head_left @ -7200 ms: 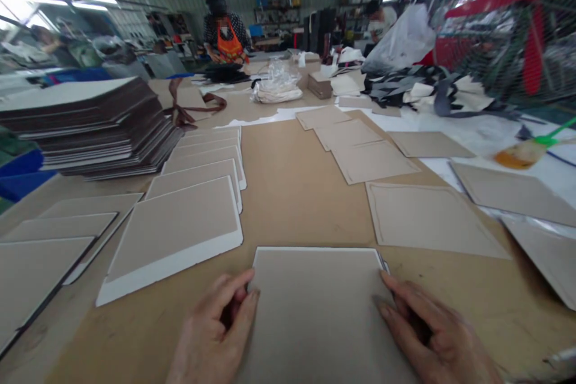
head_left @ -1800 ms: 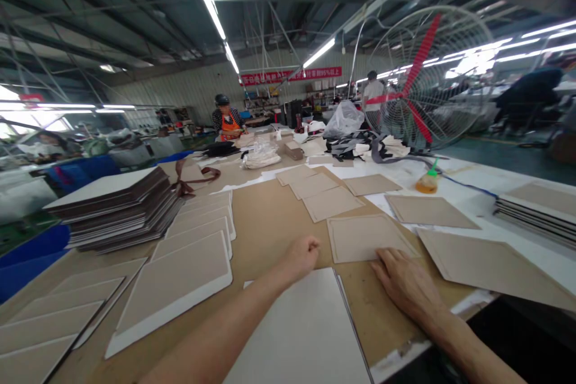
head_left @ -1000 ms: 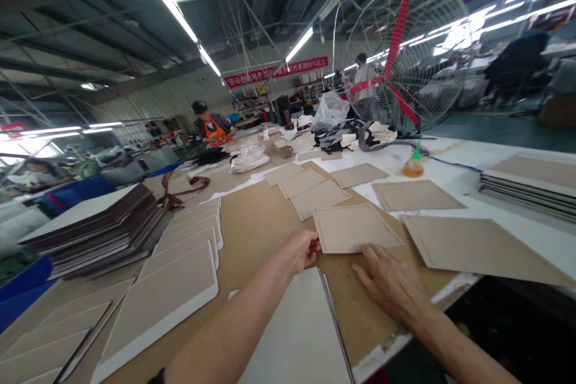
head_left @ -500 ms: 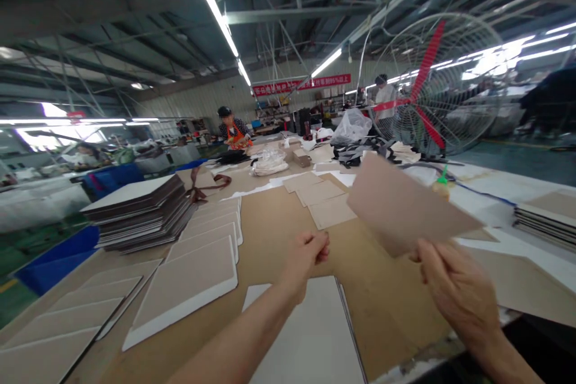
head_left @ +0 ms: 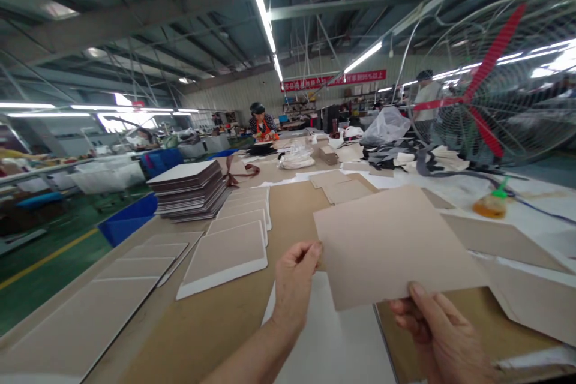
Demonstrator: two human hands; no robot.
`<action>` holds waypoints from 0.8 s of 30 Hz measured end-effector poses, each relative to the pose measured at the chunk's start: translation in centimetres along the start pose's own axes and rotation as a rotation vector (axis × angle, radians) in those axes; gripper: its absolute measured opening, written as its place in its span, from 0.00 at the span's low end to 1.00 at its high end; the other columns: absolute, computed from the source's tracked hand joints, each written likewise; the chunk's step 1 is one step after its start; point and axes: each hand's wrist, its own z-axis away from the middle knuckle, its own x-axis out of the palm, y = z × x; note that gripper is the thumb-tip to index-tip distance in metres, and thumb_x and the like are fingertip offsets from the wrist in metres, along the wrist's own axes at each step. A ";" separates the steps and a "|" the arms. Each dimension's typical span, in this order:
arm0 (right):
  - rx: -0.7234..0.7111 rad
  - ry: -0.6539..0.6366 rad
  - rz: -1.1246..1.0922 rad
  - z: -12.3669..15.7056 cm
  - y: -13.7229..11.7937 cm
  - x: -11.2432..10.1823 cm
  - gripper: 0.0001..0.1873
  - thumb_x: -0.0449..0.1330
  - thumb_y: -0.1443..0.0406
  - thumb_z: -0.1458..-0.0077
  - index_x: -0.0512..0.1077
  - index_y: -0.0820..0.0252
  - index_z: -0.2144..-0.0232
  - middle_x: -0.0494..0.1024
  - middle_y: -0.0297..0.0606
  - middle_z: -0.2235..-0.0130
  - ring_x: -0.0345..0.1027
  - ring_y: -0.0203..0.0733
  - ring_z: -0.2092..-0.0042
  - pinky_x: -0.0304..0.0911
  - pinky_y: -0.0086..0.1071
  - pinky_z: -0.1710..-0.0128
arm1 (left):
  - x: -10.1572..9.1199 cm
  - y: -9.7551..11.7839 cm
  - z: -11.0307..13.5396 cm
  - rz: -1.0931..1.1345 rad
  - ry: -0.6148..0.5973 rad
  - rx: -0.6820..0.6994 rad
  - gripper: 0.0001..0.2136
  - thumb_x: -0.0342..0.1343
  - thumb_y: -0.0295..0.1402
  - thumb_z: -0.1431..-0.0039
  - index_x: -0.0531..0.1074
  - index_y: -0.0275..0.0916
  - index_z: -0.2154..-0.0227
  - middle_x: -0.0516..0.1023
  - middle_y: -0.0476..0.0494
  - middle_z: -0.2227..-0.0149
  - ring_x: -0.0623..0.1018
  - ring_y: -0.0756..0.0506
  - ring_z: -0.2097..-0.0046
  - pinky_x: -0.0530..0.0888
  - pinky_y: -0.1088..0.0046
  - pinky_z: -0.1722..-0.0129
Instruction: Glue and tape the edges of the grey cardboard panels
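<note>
Sheet [head_left: 393, 246] swung leftward, lower edge in right grip [head_left: 445, 330]

sheet [head_left: 396, 246]: plain taupe | board [head_left: 333, 345]: off-white | fan blades [head_left: 496, 51]: red

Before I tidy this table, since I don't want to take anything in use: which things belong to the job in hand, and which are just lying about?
Seemingly in the job:
beige sheet, gripped by the right hand, left hand at its edge
white panel below them

Seemingly just lying about:
brown strap
clear plastic bag
dark scraps
</note>
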 end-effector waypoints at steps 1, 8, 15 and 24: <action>-0.010 -0.027 0.041 0.2 0.2 0.1 0.20 0.74 0.52 0.62 0.76 0.63 0.77 0.79 0.40 0.75 0.73 0.38 0.75 0.73 0.26 0.74 | -0.3 0.0 0.0 0.029 0.008 -0.001 0.15 0.62 0.46 0.50 0.74 0.37 0.75 0.68 0.52 0.78 0.65 0.51 0.73 0.62 0.75 0.70; -0.313 -0.107 0.368 -0.3 0.1 -1.6 0.23 0.61 0.45 0.49 0.77 0.57 0.73 0.80 0.43 0.69 0.74 0.49 0.65 0.73 0.37 0.67 | -3.5 0.6 0.0 0.198 -0.120 -0.041 0.17 0.66 0.46 0.53 0.69 0.37 0.79 0.66 0.53 0.79 0.62 0.52 0.74 0.61 0.77 0.72; -0.316 -0.123 0.340 -1.9 -3.3 -2.6 0.25 0.52 0.47 0.41 0.73 0.49 0.48 0.78 0.43 0.53 0.71 0.52 0.50 0.71 0.40 0.55 | -7.1 1.1 0.7 0.231 -0.223 -0.219 0.15 0.68 0.42 0.54 0.70 0.36 0.79 0.66 0.52 0.80 0.62 0.54 0.77 0.60 0.78 0.74; -0.323 0.034 0.614 -1.6 -2.4 -0.9 0.24 0.67 0.50 0.56 0.80 0.53 0.57 0.80 0.38 0.61 0.74 0.43 0.61 0.70 0.26 0.66 | -8.3 -0.3 1.6 0.102 -0.225 -0.291 0.15 0.65 0.42 0.53 0.69 0.37 0.79 0.66 0.52 0.79 0.63 0.52 0.76 0.61 0.77 0.74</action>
